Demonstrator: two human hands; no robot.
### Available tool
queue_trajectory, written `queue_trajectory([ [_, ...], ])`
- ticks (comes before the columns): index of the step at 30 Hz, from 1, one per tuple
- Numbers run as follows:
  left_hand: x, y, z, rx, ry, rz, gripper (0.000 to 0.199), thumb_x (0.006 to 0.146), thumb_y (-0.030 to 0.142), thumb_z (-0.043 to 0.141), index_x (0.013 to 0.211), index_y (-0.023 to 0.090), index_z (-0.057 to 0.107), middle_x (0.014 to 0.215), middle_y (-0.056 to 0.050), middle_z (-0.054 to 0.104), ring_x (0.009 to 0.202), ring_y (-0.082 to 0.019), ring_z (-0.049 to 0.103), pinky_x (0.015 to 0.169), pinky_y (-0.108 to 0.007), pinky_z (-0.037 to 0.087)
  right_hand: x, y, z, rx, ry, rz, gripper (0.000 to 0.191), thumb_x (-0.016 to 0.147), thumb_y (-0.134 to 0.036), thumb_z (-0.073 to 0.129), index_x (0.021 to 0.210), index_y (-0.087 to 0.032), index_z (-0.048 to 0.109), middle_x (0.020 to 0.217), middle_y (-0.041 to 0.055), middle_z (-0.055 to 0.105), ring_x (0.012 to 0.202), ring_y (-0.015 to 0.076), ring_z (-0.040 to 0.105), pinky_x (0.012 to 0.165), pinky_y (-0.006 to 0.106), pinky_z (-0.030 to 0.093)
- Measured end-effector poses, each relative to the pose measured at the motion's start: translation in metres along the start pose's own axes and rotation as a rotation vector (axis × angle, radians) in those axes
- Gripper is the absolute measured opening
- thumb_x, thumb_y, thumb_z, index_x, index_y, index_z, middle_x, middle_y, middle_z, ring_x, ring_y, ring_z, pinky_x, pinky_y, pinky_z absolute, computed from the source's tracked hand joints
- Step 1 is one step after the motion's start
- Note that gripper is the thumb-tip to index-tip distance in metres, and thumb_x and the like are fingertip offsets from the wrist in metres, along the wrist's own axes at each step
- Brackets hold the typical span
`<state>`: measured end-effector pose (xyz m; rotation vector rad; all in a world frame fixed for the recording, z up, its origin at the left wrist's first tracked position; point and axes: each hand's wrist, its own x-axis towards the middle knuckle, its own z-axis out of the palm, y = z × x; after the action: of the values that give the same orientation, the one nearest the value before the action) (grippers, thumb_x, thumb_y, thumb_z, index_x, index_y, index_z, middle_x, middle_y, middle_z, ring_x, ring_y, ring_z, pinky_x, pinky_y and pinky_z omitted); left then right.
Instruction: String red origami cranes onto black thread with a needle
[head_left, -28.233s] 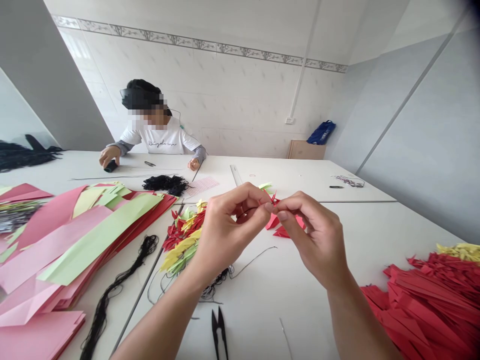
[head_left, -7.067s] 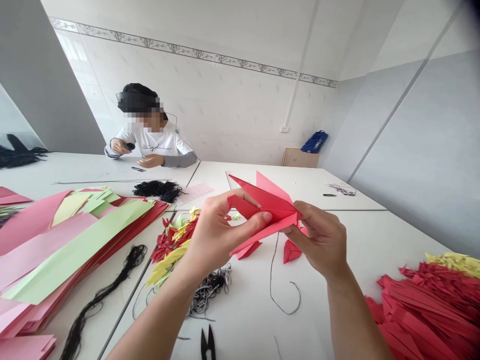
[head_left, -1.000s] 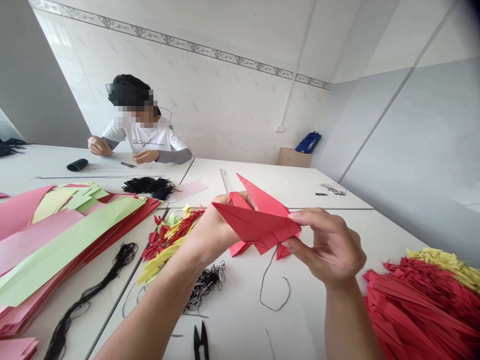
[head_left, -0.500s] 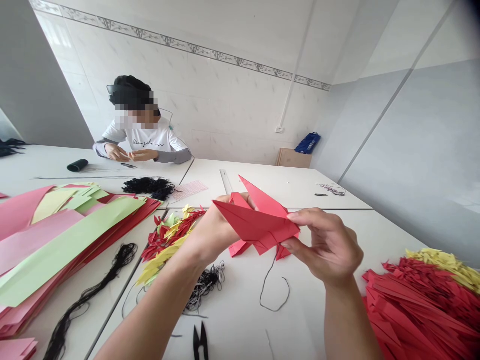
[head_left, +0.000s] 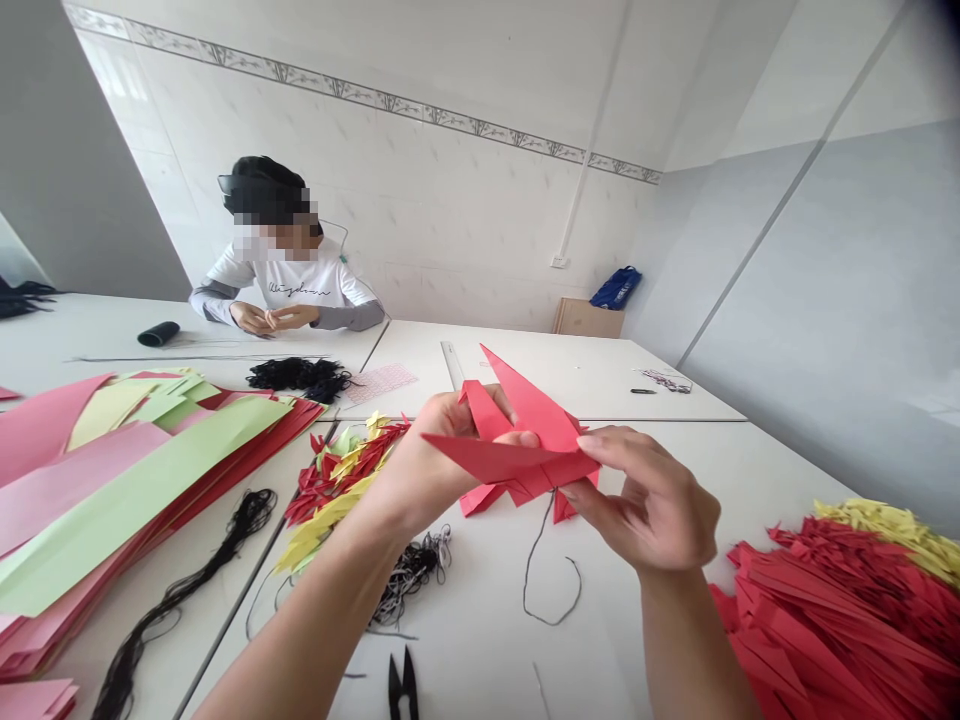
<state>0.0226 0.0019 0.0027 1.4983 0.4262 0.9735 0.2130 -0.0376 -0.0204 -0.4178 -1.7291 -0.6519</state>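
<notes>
Above the white table, both hands hold a red folded-paper crane [head_left: 517,468] with its two pointed wings spread. My left hand [head_left: 439,450] grips it from the left, its thumb lying between the wings; the other fingers are partly hidden behind the paper. The thumb and fingertips of my right hand [head_left: 652,495] pinch its right end. A dark thread [head_left: 527,575] hangs from the underside and curls on the table. Below my left wrist lie a tangle of black and grey thread [head_left: 411,575] and black thread snips [head_left: 403,685].
Coloured paper strips [head_left: 150,480] and a black thread hank [head_left: 180,600] lie left, folded red, yellow and green paper [head_left: 345,470] beside my left forearm. Red folded pieces [head_left: 840,610] are heaped right. Across the table sits a co-worker [head_left: 292,270], hands together, near a thread spool [head_left: 158,333].
My left thumb has come into view between the wings, and the near wing has tipped down flatter. My right hand keeps its pinch. The co-worker's hands have drawn closer together.
</notes>
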Motion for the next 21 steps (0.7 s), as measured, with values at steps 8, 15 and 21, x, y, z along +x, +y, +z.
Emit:
queue_trajectory([
  [8,-0.006,0.004,0.003,0.205,0.132,0.155,0.023,0.081,0.037,0.078,0.072,0.017,0.07,0.076,-0.003,0.071,0.066,-0.014,0.064,0.058,-0.024,0.048,0.008,0.003,0.003,-0.089,-0.004,-0.077,0.057,0.081,-0.003,0.074,0.134,-0.018,0.058,0.08,0.0037,0.075,0.062,0.019,0.07,0.048,0.032,0.061],
  [15,-0.006,0.012,0.004,0.3,0.154,0.143,0.021,0.081,0.035,0.079,0.073,0.017,0.072,0.079,-0.003,0.072,0.073,-0.015,0.066,0.067,-0.026,0.05,0.009,0.003,0.001,-0.105,-0.03,-0.078,0.054,0.08,-0.003,0.076,0.13,-0.016,0.059,0.076,0.003,0.074,0.063,0.0187,0.07,0.048,0.031,0.062],
  [21,-0.004,0.007,0.0,0.278,0.098,0.158,0.018,0.08,0.032,0.08,0.075,0.017,0.073,0.086,-0.004,0.074,0.08,-0.016,0.066,0.071,-0.026,0.05,0.007,0.003,0.0,-0.097,-0.049,-0.05,0.054,0.079,-0.005,0.078,0.128,-0.019,0.06,0.08,0.003,0.075,0.064,0.0195,0.072,0.05,0.032,0.061],
])
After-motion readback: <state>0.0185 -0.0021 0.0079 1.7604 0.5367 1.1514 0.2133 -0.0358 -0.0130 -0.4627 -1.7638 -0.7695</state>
